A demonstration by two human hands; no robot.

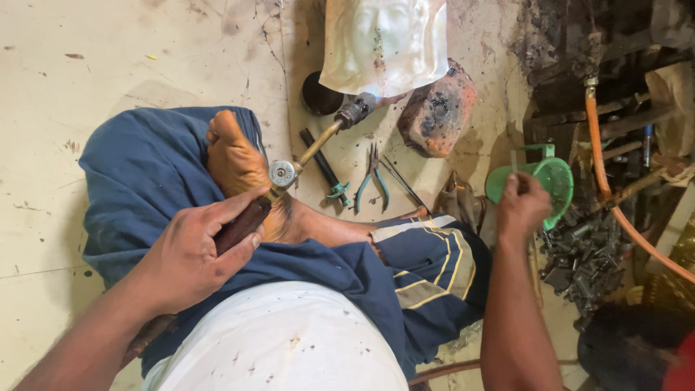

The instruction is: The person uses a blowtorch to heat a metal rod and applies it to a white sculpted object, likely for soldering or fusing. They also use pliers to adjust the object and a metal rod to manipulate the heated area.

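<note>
Pale, stained floor (87,58) fills the view, seen from above by a person sitting cross-legged on it in blue cloth. Toward the left, the left hand (190,255) is curled shut around the dark handle of a gas torch (289,174). The torch's long axis runs from that hand up and to the right, across a bare foot (235,163), its nozzle ending just under a shiny embossed metal sheet (384,43) at the floor's top edge. Right of the torch lie a dark rod and pliers (371,181); a scorched brick (436,108) sits above them. Further right, the right hand (523,206) pinches a thin metal strip (514,161) upright, fingers closed, touching a green plastic mug (546,177). An orange hose (615,203) and dark scrap crowd the right edge.
</note>
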